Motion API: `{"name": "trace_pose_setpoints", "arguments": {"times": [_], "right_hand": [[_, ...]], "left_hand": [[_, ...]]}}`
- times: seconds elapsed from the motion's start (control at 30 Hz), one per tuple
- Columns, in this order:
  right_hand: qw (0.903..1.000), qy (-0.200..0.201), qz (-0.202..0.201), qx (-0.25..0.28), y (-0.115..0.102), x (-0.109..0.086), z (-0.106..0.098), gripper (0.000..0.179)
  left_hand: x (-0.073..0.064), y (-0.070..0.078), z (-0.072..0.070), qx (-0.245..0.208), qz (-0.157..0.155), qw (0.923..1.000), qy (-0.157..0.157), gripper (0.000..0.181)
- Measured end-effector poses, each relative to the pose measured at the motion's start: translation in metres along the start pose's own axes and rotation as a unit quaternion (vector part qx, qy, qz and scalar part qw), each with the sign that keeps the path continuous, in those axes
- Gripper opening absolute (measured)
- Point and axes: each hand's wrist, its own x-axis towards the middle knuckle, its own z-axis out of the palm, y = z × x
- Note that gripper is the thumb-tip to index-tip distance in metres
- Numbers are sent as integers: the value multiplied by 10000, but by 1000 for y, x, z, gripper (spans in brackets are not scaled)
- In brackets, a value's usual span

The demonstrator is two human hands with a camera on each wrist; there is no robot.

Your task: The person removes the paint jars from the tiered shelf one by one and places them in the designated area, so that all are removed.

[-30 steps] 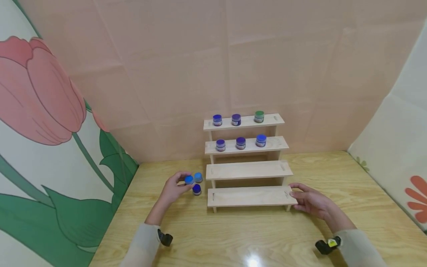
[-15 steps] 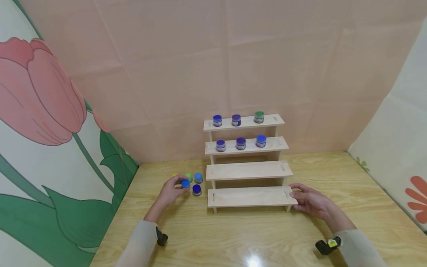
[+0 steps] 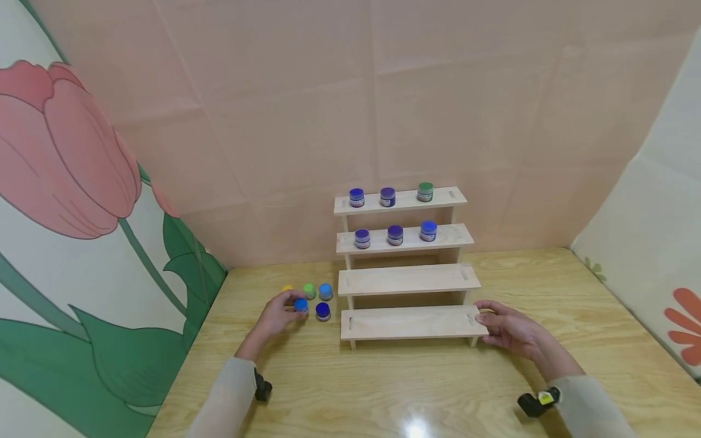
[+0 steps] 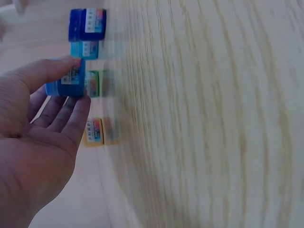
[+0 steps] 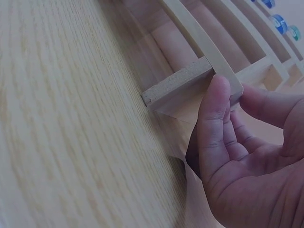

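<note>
Between the thumb and fingers of my left hand (image 3: 277,313) is a small blue paint jar (image 3: 300,305), pinched by its sides. The left wrist view shows this jar (image 4: 69,83) close over the table, its label facing the camera. Beside it stand a dark blue jar (image 3: 323,311), a light blue jar (image 3: 325,291), a light green jar (image 3: 309,291) and a yellow jar (image 3: 287,288), partly hidden by the hand. My right hand (image 3: 512,331) grips the right end of the lowest step of a wooden tiered rack (image 3: 413,322), thumb and fingers around the board's corner (image 5: 230,85).
On the rack's top step stand two blue-violet jars (image 3: 357,198) and a green jar (image 3: 425,192). Three more blue and violet jars (image 3: 395,235) line the second step. The wood-grain table (image 3: 383,389) meets a pink backdrop (image 3: 285,152) behind the rack.
My left hand has drawn the blue jar leftward and a little nearer to me, bringing the light green and yellow jars into sight. The right hand stays on the rack.
</note>
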Motion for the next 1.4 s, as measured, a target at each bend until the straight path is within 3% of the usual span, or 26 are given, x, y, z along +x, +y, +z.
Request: {"name": "trace_pose_setpoints", "arguments": {"times": [1.2,1.4], "right_hand": [[9999,10,-4,-127,0,1,0,23],[9997,-178,-141,-43,2,1,-1,26]], "left_hand": [[11,-8,6,150,-164,9995,-222,38],[12,5,-3,79,30,9995,-300,40]]}}
